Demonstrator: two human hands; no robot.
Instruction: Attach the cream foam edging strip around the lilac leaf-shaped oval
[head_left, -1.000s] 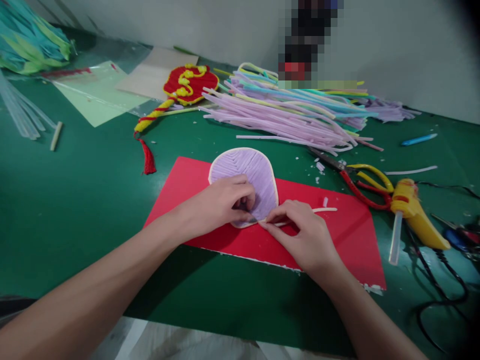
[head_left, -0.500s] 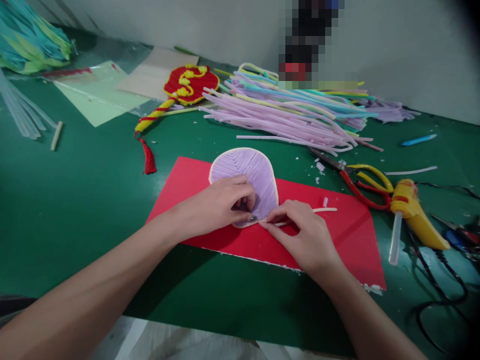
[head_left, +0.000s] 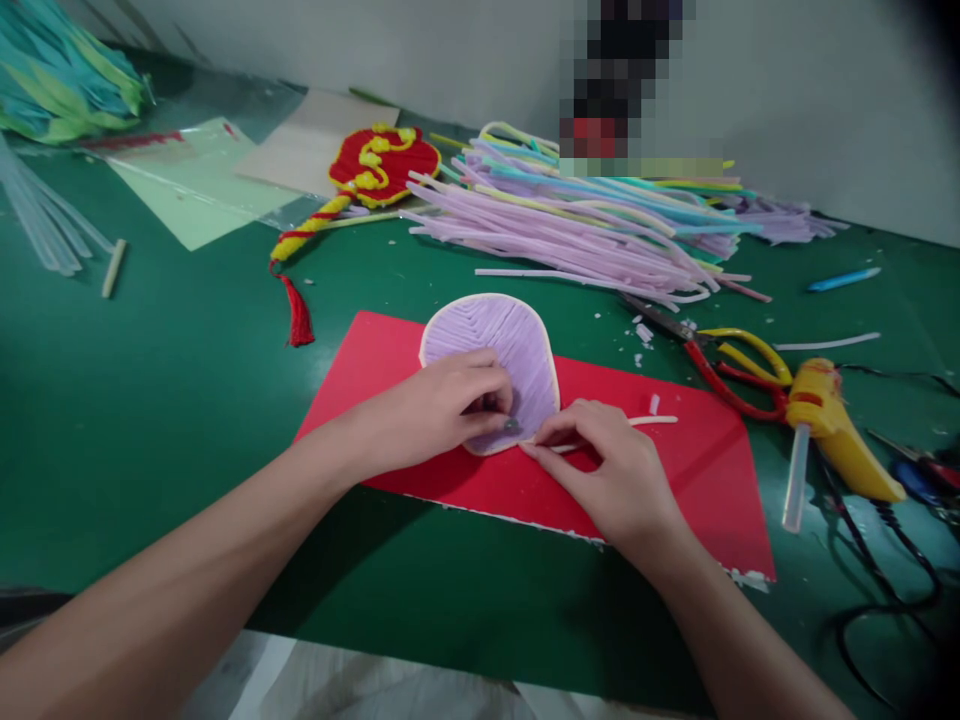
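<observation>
A round panel (head_left: 510, 345), faced with lilac pipe cleaners and edged in cream, lies on a red sheet (head_left: 450, 498). My left hand (head_left: 469, 400) presses down on its lower left part with curled fingers; the thumb, with a dark nail, is near the bottom rim. At the lower right rim, my right hand (head_left: 607, 450) pinches a cream pipe cleaner (head_left: 656, 420) between thumb and forefinger. That strip's loose end sticks out to the right behind the hand. The fingers hide part of the rim.
Behind lie a red and yellow fan (head_left: 386, 165) with a tassel and a pile of pipe cleaners (head_left: 555, 235). Scissors (head_left: 739, 375), a yellow glue gun (head_left: 836, 435) and its black cord (head_left: 862, 610) are to the right. Clear sticks (head_left: 45, 220) lie far left.
My left thumb has lifted slightly up from the bottom rim. The right hand keeps its pinch at the same spot. The whole view has shifted very slightly.
</observation>
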